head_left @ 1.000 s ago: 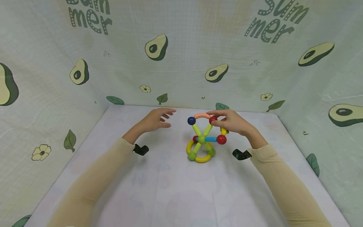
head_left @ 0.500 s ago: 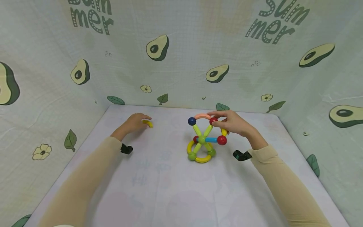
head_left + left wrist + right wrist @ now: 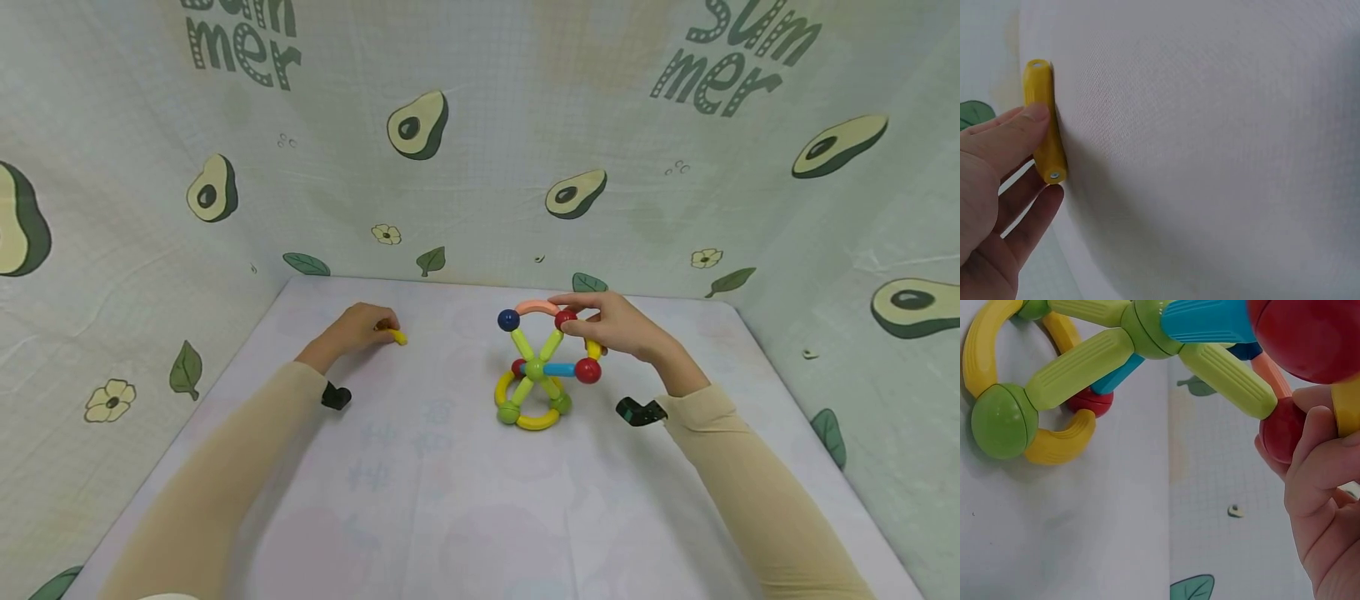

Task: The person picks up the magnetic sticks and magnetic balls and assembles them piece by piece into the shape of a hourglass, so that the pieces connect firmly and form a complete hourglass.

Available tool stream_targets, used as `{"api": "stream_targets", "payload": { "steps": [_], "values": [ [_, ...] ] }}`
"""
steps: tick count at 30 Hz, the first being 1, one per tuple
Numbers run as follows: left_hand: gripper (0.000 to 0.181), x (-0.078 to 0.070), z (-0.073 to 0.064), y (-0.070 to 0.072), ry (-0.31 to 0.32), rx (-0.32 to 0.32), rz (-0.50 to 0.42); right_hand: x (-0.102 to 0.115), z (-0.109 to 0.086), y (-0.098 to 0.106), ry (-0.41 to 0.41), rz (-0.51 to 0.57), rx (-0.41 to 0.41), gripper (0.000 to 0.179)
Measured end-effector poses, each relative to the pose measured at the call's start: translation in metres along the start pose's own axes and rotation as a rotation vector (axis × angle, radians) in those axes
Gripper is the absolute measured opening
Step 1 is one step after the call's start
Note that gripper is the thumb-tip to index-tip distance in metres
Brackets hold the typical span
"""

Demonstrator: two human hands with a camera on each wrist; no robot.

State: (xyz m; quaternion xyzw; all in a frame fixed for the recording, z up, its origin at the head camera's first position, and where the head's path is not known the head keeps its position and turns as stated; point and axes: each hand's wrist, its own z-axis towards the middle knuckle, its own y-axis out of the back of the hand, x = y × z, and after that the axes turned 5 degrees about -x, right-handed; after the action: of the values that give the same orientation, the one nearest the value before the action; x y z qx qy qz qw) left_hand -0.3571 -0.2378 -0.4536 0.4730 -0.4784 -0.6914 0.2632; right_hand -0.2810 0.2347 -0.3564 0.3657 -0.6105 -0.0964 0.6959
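At the back left of the table, my left hand (image 3: 356,327) pinches a curved yellow magnetic rod (image 3: 1049,134) between thumb and fingers, close over the surface. A magnetic rod-and-ball structure stands right of centre, with a light-green ball (image 3: 533,370) at its hub and a ring of curved yellow rods (image 3: 537,423) as its base. My right hand (image 3: 618,323) holds its upper right red ball (image 3: 1282,430) with thumb and fingers. A pink curved rod (image 3: 536,307) links that ball to a dark blue ball (image 3: 508,320). Another red ball (image 3: 588,371) ends a blue rod (image 3: 559,369).
The white table (image 3: 450,500) ends at a fabric backdrop (image 3: 480,167) printed with avocados, which also rises along both sides. Green balls (image 3: 508,412) sit in the structure's base on the tabletop.
My left hand has moved left, away from the structure, and taken hold of the yellow rod, which has since turned in its fingers. My right hand stays on the red ball.
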Motion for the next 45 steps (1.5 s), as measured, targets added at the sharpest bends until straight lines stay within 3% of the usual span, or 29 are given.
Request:
{"api": "stream_targets", "payload": {
  "steps": [7, 12, 15, 21, 27, 35, 45],
  "values": [
    [0.027, -0.009, -0.005, -0.002, -0.018, 0.004, 0.011, -0.002, 0.001, 0.0, -0.008, 0.004, -0.004, 0.05],
    [0.025, -0.025, -0.007, -0.004, 0.001, -0.054, -0.092, -0.004, 0.001, 0.0, 0.006, 0.007, -0.005, 0.052],
    [0.025, -0.044, -0.008, -0.005, 0.039, -0.083, -0.195, -0.003, 0.001, 0.0, 0.006, 0.009, -0.006, 0.052],
    [0.035, -0.104, -0.016, -0.004, 0.081, -0.101, -0.371, -0.001, -0.001, 0.001, -0.005, 0.017, -0.013, 0.049],
    [0.039, -0.144, -0.016, -0.013, 0.121, -0.117, -0.445, -0.003, -0.001, 0.0, 0.012, 0.011, -0.018, 0.051],
    [0.037, -0.168, -0.013, -0.026, 0.13, -0.144, -0.469, -0.005, 0.0, -0.003, 0.015, 0.016, -0.025, 0.051],
    [0.034, -0.189, -0.009, -0.031, 0.141, -0.181, -0.509, -0.006, -0.002, -0.004, -0.003, 0.016, -0.045, 0.052]
  ]
}}
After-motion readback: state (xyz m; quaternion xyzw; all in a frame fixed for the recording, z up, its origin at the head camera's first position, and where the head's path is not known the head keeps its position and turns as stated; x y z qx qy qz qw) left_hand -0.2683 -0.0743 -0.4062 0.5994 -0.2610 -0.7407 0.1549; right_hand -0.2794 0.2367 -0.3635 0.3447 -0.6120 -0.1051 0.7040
